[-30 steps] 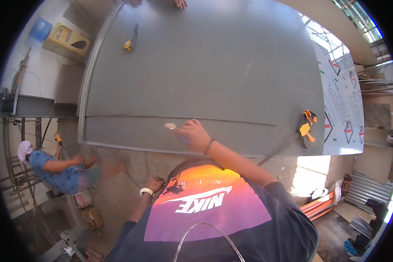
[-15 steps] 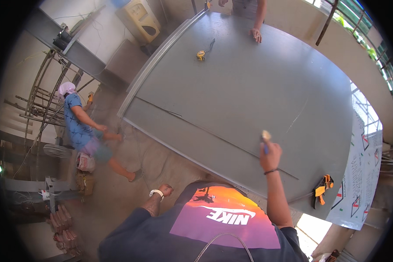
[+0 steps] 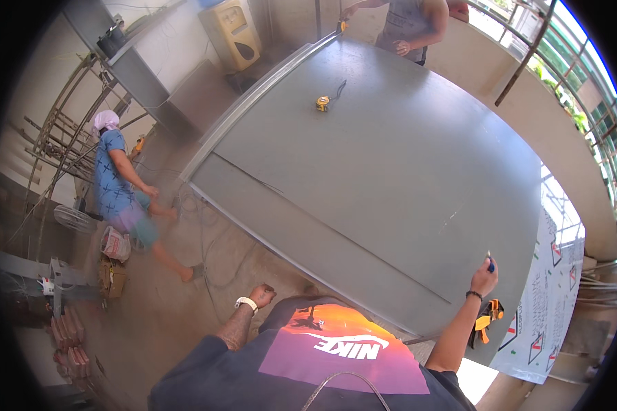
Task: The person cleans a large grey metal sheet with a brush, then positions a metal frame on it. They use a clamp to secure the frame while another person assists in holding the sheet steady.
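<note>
Marker (image 3: 490, 261), small and slim with a blue body, is gripped in the right hand (image 3: 484, 279), which is closed around it near the right-hand edge of the large grey sheet (image 3: 391, 164). Its long axis stands roughly upright in the picture, the tip directed away from the person toward the far side of the sheet; whether the tip touches the surface cannot be told. The left hand (image 3: 262, 295) is curled into a loose fist off the sheet, beyond its near edge and over the concrete floor (image 3: 185, 308), holding nothing visible; a white watch (image 3: 245, 303) sits on that wrist. An orange and black clamp (image 3: 487, 318) grips the near right corner of the sheet, just below the right forearm. A yellow tape measure (image 3: 323, 103) lies well apart near the far edge. A long seam or fold runs along the sheet parallel to its near edge. At the far edge another person (image 3: 411, 24) stands with a hand at the sheet. A third person in a blue shirt (image 3: 113, 175) walks on the floor beyond the left corner, among loose cables.
</note>
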`<state>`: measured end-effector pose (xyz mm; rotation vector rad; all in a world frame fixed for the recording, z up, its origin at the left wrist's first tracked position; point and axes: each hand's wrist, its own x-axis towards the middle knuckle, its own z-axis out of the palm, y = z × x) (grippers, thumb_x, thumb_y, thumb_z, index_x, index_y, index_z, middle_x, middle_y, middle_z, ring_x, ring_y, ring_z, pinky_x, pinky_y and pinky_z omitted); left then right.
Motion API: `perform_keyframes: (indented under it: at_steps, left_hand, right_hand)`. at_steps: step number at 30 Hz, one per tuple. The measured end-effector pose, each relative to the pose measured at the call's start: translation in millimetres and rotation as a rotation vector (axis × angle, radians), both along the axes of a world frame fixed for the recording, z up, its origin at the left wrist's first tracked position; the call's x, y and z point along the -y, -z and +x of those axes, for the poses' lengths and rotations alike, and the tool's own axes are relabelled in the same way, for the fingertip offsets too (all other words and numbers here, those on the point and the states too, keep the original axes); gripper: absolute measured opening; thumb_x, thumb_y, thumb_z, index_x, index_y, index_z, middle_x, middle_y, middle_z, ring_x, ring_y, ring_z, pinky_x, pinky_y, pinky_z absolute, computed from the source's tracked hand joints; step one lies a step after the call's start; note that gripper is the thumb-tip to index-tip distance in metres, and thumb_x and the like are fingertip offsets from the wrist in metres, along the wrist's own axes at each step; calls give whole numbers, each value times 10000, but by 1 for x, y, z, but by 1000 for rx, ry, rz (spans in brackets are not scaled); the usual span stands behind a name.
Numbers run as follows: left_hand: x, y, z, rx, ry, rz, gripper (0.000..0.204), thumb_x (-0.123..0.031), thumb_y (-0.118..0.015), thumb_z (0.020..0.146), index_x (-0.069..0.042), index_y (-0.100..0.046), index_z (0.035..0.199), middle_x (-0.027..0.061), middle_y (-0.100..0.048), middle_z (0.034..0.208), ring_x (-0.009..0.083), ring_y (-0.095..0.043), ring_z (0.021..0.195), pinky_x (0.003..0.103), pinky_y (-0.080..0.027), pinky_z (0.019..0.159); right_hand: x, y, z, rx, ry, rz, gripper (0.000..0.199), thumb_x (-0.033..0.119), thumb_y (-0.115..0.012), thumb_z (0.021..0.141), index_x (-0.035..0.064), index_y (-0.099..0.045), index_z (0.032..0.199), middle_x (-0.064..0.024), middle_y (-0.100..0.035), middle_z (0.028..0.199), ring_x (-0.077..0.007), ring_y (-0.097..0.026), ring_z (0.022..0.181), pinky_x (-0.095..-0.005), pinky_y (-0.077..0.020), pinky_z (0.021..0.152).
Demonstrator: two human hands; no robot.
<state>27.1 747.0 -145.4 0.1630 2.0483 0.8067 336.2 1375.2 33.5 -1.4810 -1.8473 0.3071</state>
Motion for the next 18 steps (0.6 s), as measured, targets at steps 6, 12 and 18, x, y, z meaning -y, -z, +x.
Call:
perform_keyframes:
  at_steps: [6,12,18]
  left_hand:
    - [83,44,28,207,46,-268,384,-272,-689,852,40,-706,1076,138,-729,909,223,-684,745,361,-552,716]
    - [81,54,6,194,61,-267,381,-265,-679,856,25,-693,1102,113,-728,921,205,-686,755,346,-546,730]
    - [-3,10,-22,20,-142,-2,342,-228,-660,851,39,-695,1062,126,-707,845,198,-674,706,345,-538,649]
  right_hand:
    - [119,10,-142,169,-468,-20,172,197,-675,873,69,-731,974,-156,-676,787,-333,-609,766,-436,-480,680]
    - [264,-41,-232,-111,-1583,-423,237,160,-705,890,113,-726,1122,-107,-717,1008,-324,-621,973,-418,-495,894]
    - [124,-27,-158,-358,-755,-278,167,97,-687,926,21,-714,1072,-85,-701,969,-175,-637,869,-293,-503,795]
